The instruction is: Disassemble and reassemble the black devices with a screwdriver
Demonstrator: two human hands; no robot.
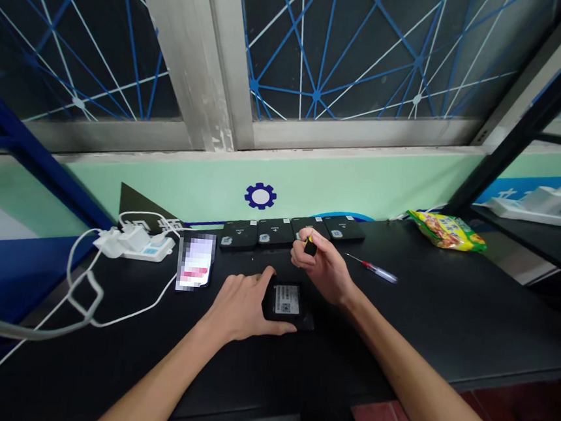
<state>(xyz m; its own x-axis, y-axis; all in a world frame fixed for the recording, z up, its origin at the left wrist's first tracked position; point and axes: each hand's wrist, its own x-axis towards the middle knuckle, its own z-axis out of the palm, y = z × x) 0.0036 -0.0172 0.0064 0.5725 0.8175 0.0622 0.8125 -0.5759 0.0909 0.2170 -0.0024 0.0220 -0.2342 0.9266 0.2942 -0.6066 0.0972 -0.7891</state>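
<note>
Gripped the labelled black box (286, 299) with the left hand (243, 305), flat on the worktop (448, 310) between its back and front edges, thumb along the near side, fingers at the left end. Clasped a black-and-yellow object (311, 246) in the curled fingers of the right hand (324, 261), nearer the back edge. Had four black boxes (274, 232) in a row along that edge, a lit phone (196, 262) leftward and a screwdriver (378, 271) rightward.

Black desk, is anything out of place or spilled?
Perhaps the yellow-and-green plastic snack bag, toward the back right: food packaging looks odd sharing space with a clear-handled screwdriver and a white-labelled black rectangular device. No spill shows.
</note>
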